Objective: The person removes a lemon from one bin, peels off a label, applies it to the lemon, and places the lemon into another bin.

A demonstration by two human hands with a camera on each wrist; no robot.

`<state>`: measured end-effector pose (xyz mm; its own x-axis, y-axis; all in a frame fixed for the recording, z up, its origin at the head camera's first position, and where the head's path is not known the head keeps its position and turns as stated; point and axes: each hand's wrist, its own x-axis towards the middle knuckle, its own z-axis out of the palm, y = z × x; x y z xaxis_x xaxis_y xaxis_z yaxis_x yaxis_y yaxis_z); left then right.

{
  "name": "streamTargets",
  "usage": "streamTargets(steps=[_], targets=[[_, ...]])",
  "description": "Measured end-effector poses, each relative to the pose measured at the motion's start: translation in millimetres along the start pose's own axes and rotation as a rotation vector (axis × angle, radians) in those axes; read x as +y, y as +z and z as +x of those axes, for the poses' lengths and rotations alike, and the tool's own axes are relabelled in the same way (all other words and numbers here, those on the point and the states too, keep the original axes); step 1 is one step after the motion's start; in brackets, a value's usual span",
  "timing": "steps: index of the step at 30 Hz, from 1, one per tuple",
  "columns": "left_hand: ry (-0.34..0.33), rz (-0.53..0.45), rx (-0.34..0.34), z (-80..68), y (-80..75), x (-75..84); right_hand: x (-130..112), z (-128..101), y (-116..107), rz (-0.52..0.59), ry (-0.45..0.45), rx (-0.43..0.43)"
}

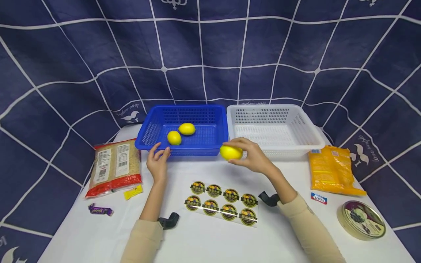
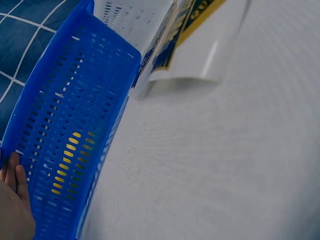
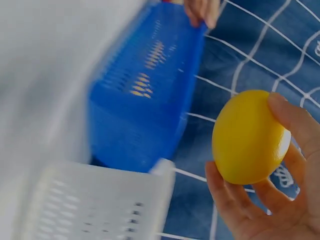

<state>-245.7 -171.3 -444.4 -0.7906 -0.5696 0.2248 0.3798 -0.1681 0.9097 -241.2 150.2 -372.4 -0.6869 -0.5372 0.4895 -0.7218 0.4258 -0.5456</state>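
Note:
My right hand (image 1: 251,155) grips a yellow lemon (image 1: 231,152) between thumb and fingers, in front of where the two baskets meet. In the right wrist view the lemon (image 3: 250,137) shows large against the hand (image 3: 295,190). My left hand (image 1: 158,164) touches the near rim of the blue basket (image 1: 184,150) with its fingers relaxed. The left wrist view has this hand (image 2: 15,210) against the basket's outer wall. Two more lemons lie inside the blue basket, one nearer (image 1: 174,138) and one farther back (image 1: 186,129).
A white basket (image 1: 276,148) adjoins the blue one. Round stickers on a sheet (image 1: 221,204) lie in front. At left are a grain bag (image 1: 115,166), yellow packet (image 1: 133,192) and purple candy (image 1: 100,210); at right an orange bag (image 1: 332,170), small candy (image 1: 318,198) and round tin (image 1: 361,220).

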Motion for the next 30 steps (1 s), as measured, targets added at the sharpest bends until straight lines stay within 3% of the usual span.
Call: streamTargets(steps=[4, 8, 15, 30], targets=[[-0.016, 0.007, 0.006, 2.1, 0.4, 2.2, 6.3, -24.0, 14.0, 0.013, 0.089, -0.002], [-0.014, 0.017, 0.010, 4.7, 2.3, 5.2, 21.1, -34.0, 28.6, 0.028, 0.145, -0.026], [-0.026, 0.052, 0.017, 1.9, 0.3, 4.1, 42.8, -49.2, 48.0, 0.082, 0.174, -0.084], [-0.041, 0.069, 0.026, 0.8, -0.6, 4.7, 63.2, -59.6, 56.7, 0.120, 0.204, -0.142]])
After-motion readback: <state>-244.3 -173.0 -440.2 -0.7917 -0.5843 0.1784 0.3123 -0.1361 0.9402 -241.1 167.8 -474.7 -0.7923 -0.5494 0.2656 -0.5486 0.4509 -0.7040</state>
